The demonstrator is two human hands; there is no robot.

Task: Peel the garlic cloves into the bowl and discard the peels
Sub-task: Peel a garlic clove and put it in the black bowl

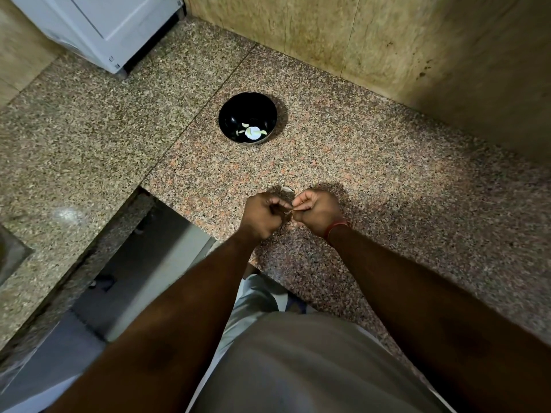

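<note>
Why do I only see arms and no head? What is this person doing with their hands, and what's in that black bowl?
The camera sits on the person's head and looks down, so you see only their arms and lap, never the face. There is one picture, taken from up there. The left hand and the right hand are curled close together, pinching a small garlic clove between their fingertips to peel it. It is too tiny to see well. Farther away, on the speckled stone counter, stands a black bowl with a few pale peeled cloves inside. A pale scrap, maybe peel, lies just beyond the hands.
</note>
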